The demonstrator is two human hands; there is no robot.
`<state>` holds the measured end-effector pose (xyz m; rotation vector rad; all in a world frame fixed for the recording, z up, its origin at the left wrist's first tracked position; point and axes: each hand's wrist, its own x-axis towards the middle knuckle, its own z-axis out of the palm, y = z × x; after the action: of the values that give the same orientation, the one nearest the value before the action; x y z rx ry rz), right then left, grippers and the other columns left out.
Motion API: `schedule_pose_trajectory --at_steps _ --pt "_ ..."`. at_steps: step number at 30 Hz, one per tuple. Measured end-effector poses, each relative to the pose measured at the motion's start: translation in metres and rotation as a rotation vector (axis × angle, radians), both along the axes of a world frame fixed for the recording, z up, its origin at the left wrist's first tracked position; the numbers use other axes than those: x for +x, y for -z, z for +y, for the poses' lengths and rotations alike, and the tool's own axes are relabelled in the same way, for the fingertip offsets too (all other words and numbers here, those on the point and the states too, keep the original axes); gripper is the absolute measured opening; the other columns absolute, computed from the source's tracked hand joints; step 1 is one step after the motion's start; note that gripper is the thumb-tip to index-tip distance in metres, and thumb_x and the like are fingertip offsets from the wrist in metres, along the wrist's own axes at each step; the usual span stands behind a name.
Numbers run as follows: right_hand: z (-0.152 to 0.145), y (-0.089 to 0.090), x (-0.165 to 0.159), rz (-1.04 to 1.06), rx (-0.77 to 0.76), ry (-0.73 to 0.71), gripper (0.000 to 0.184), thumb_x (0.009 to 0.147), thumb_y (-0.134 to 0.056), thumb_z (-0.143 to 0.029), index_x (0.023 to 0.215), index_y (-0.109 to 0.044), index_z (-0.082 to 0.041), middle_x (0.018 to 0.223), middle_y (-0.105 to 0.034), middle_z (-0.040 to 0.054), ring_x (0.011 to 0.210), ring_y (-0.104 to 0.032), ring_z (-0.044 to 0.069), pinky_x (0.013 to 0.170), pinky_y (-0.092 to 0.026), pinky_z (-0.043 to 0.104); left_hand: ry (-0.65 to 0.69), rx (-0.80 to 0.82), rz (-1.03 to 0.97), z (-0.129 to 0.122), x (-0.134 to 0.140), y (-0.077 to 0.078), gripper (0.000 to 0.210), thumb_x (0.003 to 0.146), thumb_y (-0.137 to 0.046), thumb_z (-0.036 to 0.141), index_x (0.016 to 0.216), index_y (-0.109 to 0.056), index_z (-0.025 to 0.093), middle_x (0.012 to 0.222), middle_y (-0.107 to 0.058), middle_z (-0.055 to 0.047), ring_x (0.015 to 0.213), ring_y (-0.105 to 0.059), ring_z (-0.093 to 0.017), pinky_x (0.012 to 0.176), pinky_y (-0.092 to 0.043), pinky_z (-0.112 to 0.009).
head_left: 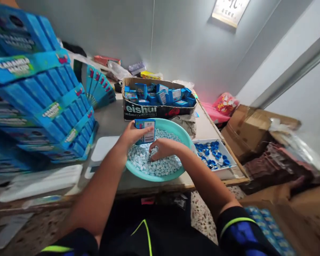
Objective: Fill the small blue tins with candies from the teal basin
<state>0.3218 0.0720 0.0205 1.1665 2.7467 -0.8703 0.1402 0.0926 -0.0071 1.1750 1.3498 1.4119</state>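
My left hand (132,135) grips a small blue candy box (145,131), fingers behind it and thumb across its barcode side, above the left part of a turquoise basin (185,137). Small pale-blue candies (162,169) fill that basin. Among them, my right hand (162,148) points down with curled fingers, closed on some of the candies; its fingertips are partly hidden. Right behind the basin is an open cardboard carton (141,113) holding several loose small blue boxes (162,96).
Stacked blue display cases (53,110) rise at the left. A white tray (230,156) with blue caps sits right of the basin, near the table edge. White plastic lids (104,148) lie to the left. Brown cardboard boxes (237,131) stand beyond the table's right edge.
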Motion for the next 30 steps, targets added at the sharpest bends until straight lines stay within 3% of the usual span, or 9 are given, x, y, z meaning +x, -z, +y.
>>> schedule_pose_trajectory --at_steps 3,7,10,13,17,21,24,28,30 --pt "-0.007 0.001 0.002 -0.032 0.010 0.036 0.032 0.081 -0.081 -0.044 0.104 -0.078 -0.023 0.094 -0.074 0.0016 0.085 -0.064 0.018 0.070 -0.042 0.026 0.004 0.014 -0.140 -0.003 -0.004 -0.007 0.072 0.050 -0.089 0.069 0.094 -0.070 0.015 0.086 -0.075 -0.006 0.078 -0.072 -0.024 0.075 -0.061 -0.038" --pt "-0.018 0.009 0.007 0.060 0.061 0.191 0.040 0.085 -0.078 -0.051 0.112 -0.075 -0.022 0.102 -0.075 0.0049 0.092 -0.066 0.021 0.078 -0.045 0.029 0.111 -0.060 -0.243 -0.007 -0.008 -0.009 0.076 0.049 -0.088 0.074 0.092 -0.068 0.015 0.082 -0.072 -0.005 0.074 -0.070 -0.022 0.071 -0.059 -0.035" --pt "-0.020 0.015 0.005 0.347 -0.065 0.331 0.054 0.081 -0.079 -0.054 0.120 -0.069 -0.018 0.107 -0.074 0.0071 0.095 -0.067 0.022 0.082 -0.051 0.031 0.161 -0.081 -0.118 -0.003 -0.007 -0.003 0.074 0.060 -0.084 0.073 0.104 -0.066 0.015 0.083 -0.071 -0.005 0.074 -0.069 -0.021 0.069 -0.056 -0.031" --pt "-0.015 0.019 0.001 0.711 -0.248 0.366 0.063 0.076 -0.082 -0.055 0.122 -0.065 -0.016 0.114 -0.072 0.0076 0.100 -0.067 0.022 0.084 -0.056 0.032 0.129 -0.164 0.076 0.005 -0.004 0.004 0.067 0.077 -0.075 0.068 0.119 -0.062 0.017 0.082 -0.070 -0.004 0.074 -0.068 -0.022 0.067 -0.054 -0.031" --pt "-0.005 0.020 0.002 0.857 -0.271 0.398 0.058 0.072 -0.083 -0.059 0.108 -0.068 -0.017 0.098 -0.072 0.0046 0.085 -0.067 0.019 0.073 -0.057 0.029 0.178 -0.172 0.245 0.006 -0.004 0.006 0.057 0.094 -0.053 0.064 0.119 -0.064 0.014 0.088 -0.071 -0.009 0.082 -0.069 -0.025 0.075 -0.055 -0.035" --pt "0.005 0.020 0.006 0.902 -0.333 0.552 0.060 0.083 -0.067 -0.073 0.098 -0.067 -0.015 0.083 -0.068 0.0044 0.072 -0.067 0.017 0.063 -0.058 0.027 0.176 0.013 0.407 -0.001 -0.007 0.002 0.063 0.094 -0.055 0.061 0.142 -0.055 0.022 0.133 -0.065 -0.013 0.120 -0.064 -0.030 0.106 -0.049 -0.042" --pt "0.008 0.020 0.004 0.932 -0.483 0.614 0.057 0.094 -0.057 -0.070 0.097 -0.067 -0.014 0.075 -0.066 0.0039 0.067 -0.069 0.016 0.065 -0.059 0.027 0.325 0.161 0.538 -0.007 -0.009 0.000 0.073 0.094 -0.046 0.067 0.148 -0.051 0.018 0.151 -0.053 -0.015 0.142 -0.048 -0.032 0.122 -0.035 -0.045" --pt "0.009 0.021 -0.005 0.947 -0.622 0.596 0.041 0.103 -0.054 -0.054 0.107 -0.066 -0.015 0.081 -0.069 0.0042 0.066 -0.070 0.016 0.063 -0.058 0.025 0.406 0.228 0.763 -0.018 -0.009 -0.004 0.119 0.064 -0.081 0.069 0.160 -0.036 0.015 0.169 -0.026 -0.018 0.157 -0.020 -0.042 0.129 -0.018 -0.052" --pt "0.012 0.022 -0.007 0.892 -0.633 0.570 0.041 0.106 -0.048 -0.050 0.111 -0.066 -0.014 0.087 -0.071 0.0062 0.068 -0.070 0.016 0.062 -0.057 0.025 0.502 0.273 0.817 -0.020 -0.011 -0.008 0.125 0.059 -0.089 0.058 0.163 -0.030 0.019 0.167 -0.031 -0.017 0.155 -0.027 -0.040 0.128 -0.023 -0.050"
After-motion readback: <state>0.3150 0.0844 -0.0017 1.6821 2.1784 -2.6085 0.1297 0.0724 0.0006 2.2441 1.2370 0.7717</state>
